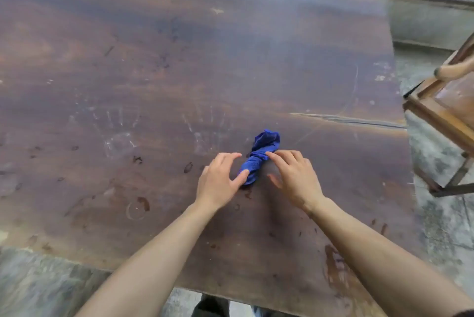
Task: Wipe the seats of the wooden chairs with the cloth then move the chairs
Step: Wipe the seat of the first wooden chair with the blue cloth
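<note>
Left hand point(218, 178) was seen spread and relaxed, thumb tip touching the near end of the cloth point(259, 157), fingers arched just above the wood and holding nothing. Right hand point(292, 175) was likewise spread, fingertips point(269, 155) laid against the cloth's middle from the other side; no pinch was formed. The cloth, blue and twisted into a short roll, was lying flat on the bench point(179, 72) between the two hands, near the front edge. Hands were judged to be set either side so the roll could be gathered up or opened out for wiping. Whether the cloth was damp could not be told.

Bench top was marked with dusty smears, dark spots and a crack toward the right edge. One wooden chair point(446, 111) was partly visible at the right, standing on the concrete floor point(436, 214) just beside the bench, within easy reach. Its seat was judged not yet wiped, the cloth being well apart from it.
</note>
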